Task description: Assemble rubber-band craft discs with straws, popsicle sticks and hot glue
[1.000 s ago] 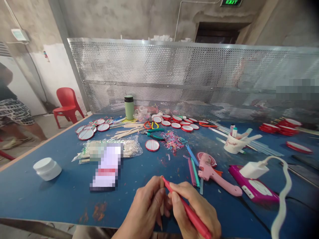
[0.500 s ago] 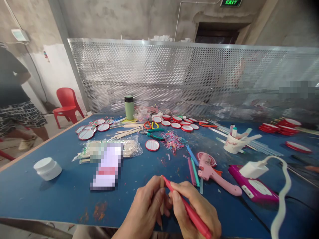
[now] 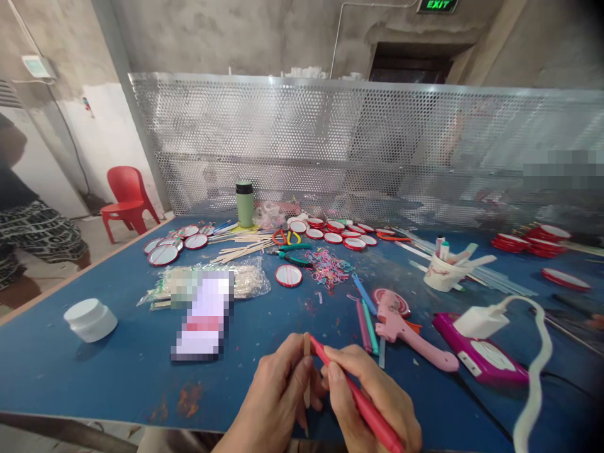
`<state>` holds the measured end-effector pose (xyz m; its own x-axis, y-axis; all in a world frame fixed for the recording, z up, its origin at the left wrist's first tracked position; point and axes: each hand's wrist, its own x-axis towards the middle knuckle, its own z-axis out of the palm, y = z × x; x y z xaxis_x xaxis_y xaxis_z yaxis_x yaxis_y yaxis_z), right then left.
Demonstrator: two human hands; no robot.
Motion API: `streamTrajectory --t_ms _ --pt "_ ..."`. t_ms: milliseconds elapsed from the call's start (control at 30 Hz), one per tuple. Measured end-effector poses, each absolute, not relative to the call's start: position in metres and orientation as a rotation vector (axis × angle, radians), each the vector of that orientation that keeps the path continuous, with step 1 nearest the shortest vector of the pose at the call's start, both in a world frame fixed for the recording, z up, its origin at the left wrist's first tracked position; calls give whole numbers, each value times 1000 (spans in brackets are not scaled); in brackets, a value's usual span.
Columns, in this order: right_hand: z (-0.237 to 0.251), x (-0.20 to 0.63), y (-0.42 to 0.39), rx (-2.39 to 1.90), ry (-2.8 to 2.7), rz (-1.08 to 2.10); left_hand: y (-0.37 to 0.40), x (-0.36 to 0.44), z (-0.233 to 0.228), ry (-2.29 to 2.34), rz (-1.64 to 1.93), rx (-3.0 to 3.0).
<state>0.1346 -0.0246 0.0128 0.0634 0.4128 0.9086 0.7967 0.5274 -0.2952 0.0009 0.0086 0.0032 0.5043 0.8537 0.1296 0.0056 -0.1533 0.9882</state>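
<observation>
Your left hand (image 3: 274,399) is curled around a thin wooden stick (image 3: 306,371), pinching it upright between thumb and fingers at the near edge of the blue table (image 3: 94,371). Your right hand (image 3: 372,402) grips a red pen (image 3: 353,396) in a writing hold, fingers closed on the barrel, and its tip sits right at the top of the stick, touching it or just beside it; you cannot tell which from here. Both hands are close together, knuckles nearly meeting. Just beyond them lie a few coloured sticks (image 3: 365,314) beside a pink glue gun (image 3: 401,327), and to the right of that a magenta device (image 3: 481,358) with a white charger (image 3: 481,321) on it and a white cable (image 3: 538,358) looping toward you. Left of your hands, well apart, stands a white jar (image 3: 89,319). Farther back you have a bag of wooden sticks (image 3: 207,283), a round red-rimmed mirror (image 3: 288,275), a tangle of coloured rubber bands (image 3: 328,267), a paper cup (image 3: 441,274) of markers and a green bottle (image 3: 244,204) near the perforated metal screen (image 3: 358,145). Another person (image 3: 23,220) stands at far left, by a red chair (image 3: 126,198).
</observation>
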Motion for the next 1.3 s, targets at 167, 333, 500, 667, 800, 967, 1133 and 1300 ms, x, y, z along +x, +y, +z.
streamTrajectory --t_ms 167,333,500,667,800,967,1133,1300 --pt "11 135 -25 -1079 -1554 -414 10 1 3 756 889 1545" --pt "11 133 -25 -1079 -1516 -382 10 0 4 732 884 1534" --pt "10 134 -24 -1055 -1551 -395 10 0 6 726 877 1551" --pt "11 136 -24 -1061 -1551 -406 11 1 5 732 885 1548" --pt "12 135 -23 -1046 -1581 -393 10 0 4 738 896 1560" --pt "15 133 -24 -1036 -1586 -382 9 0 5 733 881 1565" --pt "18 132 -23 -1018 -1573 -391 9 0 6 747 893 1574" --pt "20 130 -22 -1013 -1570 -370 8 0 5 735 887 1563"
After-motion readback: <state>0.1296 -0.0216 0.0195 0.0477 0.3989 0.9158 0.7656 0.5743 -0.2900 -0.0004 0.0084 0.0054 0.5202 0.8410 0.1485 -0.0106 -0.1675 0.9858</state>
